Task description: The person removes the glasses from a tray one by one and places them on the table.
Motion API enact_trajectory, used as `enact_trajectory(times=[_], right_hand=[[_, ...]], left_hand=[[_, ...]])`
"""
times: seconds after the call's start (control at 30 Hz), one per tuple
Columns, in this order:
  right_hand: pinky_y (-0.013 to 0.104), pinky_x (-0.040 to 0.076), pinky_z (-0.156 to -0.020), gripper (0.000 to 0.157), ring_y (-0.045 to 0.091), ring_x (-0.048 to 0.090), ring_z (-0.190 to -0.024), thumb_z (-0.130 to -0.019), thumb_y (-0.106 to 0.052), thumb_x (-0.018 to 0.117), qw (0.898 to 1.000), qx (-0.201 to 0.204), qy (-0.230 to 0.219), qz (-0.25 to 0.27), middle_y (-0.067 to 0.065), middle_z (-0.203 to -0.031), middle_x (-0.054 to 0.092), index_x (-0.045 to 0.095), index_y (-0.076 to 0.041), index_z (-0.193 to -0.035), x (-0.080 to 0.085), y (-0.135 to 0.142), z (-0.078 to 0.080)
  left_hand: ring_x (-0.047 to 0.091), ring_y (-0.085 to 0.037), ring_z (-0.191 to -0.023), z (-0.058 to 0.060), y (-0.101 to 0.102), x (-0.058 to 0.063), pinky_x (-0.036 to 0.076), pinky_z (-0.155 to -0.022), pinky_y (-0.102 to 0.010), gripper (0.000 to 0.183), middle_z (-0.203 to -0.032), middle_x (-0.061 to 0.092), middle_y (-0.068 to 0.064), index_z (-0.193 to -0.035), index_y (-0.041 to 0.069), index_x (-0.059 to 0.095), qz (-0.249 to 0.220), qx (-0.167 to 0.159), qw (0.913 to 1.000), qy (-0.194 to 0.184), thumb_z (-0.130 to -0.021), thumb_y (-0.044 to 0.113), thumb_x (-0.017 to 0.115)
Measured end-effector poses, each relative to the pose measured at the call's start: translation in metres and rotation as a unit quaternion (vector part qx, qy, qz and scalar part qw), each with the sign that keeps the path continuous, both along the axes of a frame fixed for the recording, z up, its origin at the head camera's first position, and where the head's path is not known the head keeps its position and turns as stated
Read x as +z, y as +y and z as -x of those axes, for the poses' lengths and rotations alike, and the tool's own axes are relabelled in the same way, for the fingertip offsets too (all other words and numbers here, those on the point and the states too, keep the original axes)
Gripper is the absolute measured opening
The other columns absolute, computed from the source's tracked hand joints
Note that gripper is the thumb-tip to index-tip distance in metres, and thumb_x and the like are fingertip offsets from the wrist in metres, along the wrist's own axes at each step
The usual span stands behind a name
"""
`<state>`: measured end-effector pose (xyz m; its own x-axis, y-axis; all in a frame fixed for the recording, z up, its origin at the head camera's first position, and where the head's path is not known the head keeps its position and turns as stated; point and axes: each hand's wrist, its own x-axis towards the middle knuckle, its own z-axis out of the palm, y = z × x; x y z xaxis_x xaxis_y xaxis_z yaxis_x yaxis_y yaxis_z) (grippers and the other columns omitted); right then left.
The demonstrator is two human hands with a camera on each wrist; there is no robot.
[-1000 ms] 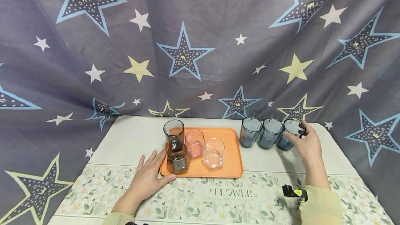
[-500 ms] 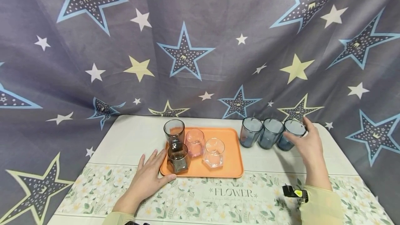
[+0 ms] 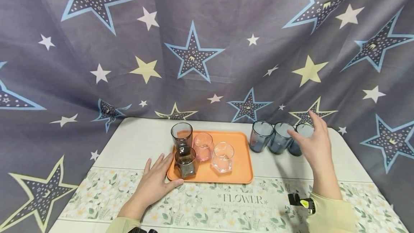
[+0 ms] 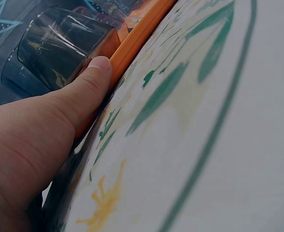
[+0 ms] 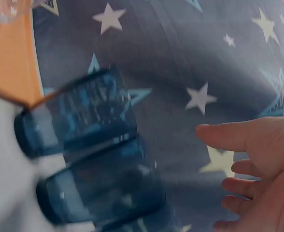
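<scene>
A star-printed curtain (image 3: 226,28) hangs behind the bench (image 3: 139,143), which wears a white, partly floral cover. On it, the orange tray (image 3: 240,161) carries four glasses (image 3: 203,150); a shove from the left hand (image 3: 154,182), spread fingers touching its corner, could knock them together. Beside it stand three blue glasses (image 3: 279,145); the right hand (image 3: 313,146), fingers parted and holding nothing, could tip one by brushing its rim.

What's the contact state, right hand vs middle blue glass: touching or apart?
Apart. The right wrist view shows it: starry cloth is visible between the right hand and the middle blue glass. In the head view they merely overlap.
</scene>
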<state>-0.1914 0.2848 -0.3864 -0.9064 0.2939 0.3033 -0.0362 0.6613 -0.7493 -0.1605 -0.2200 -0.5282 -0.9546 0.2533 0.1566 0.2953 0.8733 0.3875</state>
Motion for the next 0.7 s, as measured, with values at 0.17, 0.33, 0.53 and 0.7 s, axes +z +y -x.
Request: enact_trajectory(times=[0.17,0.33,0.53,0.7], right_hand=[[0.071,0.026,-0.128,0.093,0.050,0.028,-0.161,-0.098,-0.017,0.087,0.999,0.034,0.037,-0.001,0.024,-0.177,0.030,0.035,-0.008,-0.174,0.010,-0.025,0.003],[0.066,0.032,-0.127,0.085,0.045,0.039,-0.157,-0.096,-0.016,0.090,0.996,0.055,0.077,0.002,0.020,-0.170,0.043,0.047,-0.007,-0.168,0.014,-0.058,0.008],[0.064,0.031,-0.128,0.082,0.040,0.038,-0.159,-0.095,-0.017,0.091,0.991,0.110,0.078,0.017,0.017,-0.170,0.045,0.050,-0.008,-0.166,0.017,-0.096,0.013],[0.062,0.031,-0.129,0.085,0.035,0.040,-0.159,-0.095,-0.022,0.092,0.986,0.154,0.065,0.018,0.012,-0.171,0.045,0.050,-0.014,-0.168,0.018,-0.126,0.016]], left_hand=[[0.033,-0.042,-0.163,-0.001,0.000,0.001,0.006,-0.130,-0.073,0.112,-0.170,0.047,-0.016,-0.170,0.003,0.042,-0.003,0.001,1.0000,-0.001,-0.092,0.078,0.073],[0.033,-0.041,-0.163,-0.001,0.001,0.003,0.006,-0.131,-0.073,0.112,-0.170,0.047,-0.015,-0.171,0.004,0.041,-0.002,0.002,1.0000,-0.006,-0.092,0.078,0.072],[0.032,-0.041,-0.163,-0.001,0.001,0.002,0.005,-0.131,-0.072,0.112,-0.170,0.047,-0.015,-0.171,0.004,0.041,-0.002,0.000,1.0000,-0.007,-0.093,0.078,0.072],[0.032,-0.040,-0.163,-0.001,0.000,-0.001,0.005,-0.131,-0.072,0.114,-0.171,0.047,-0.015,-0.171,0.004,0.041,-0.001,0.000,1.0000,-0.002,-0.091,0.080,0.072]])
